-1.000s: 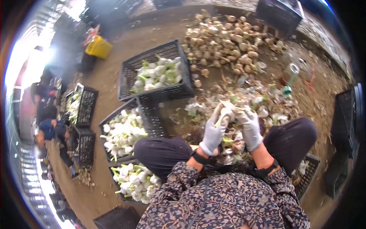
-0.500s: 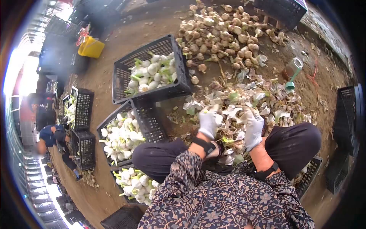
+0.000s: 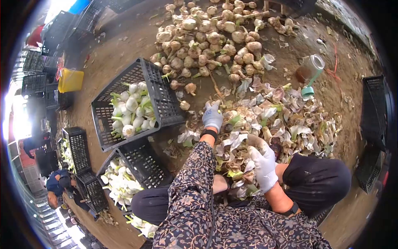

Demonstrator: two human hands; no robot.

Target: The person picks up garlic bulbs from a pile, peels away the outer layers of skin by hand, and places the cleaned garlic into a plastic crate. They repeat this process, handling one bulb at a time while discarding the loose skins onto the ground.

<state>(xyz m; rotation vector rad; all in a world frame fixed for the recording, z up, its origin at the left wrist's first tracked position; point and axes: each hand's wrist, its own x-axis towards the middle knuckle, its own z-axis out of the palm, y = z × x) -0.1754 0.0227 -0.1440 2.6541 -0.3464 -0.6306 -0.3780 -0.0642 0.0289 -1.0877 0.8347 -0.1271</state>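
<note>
Right at the middle of the frame lies a heap of garlic peelings [image 3: 286,120], papery off-white and tan husks with bits of green stalk, curled and crumpled on the dirt floor. Both hands wear pale knit gloves. The left hand [image 3: 212,116] is stretched forward to the heap's upper left edge, fingers curled down onto the husks; whether it grips anything I cannot tell. The right hand [image 3: 263,164] sits lower, just right of centre, loosely closed around a peeled husk [image 3: 256,142] that arches over its fingers, close to the person's dark-trousered knee.

Above the heap, at the top of the frame, spreads a pile of unpeeled garlic bulbs [image 3: 207,37], round, brownish and soil-stained. Left of centre stands a black plastic lattice crate [image 3: 161,99] holding clean white peeled bulbs with green stems; a second crate [image 3: 143,166] below it holds the same. At upper right a clear bottle [image 3: 309,70] with a teal cap lies tilted on the ground.
</note>
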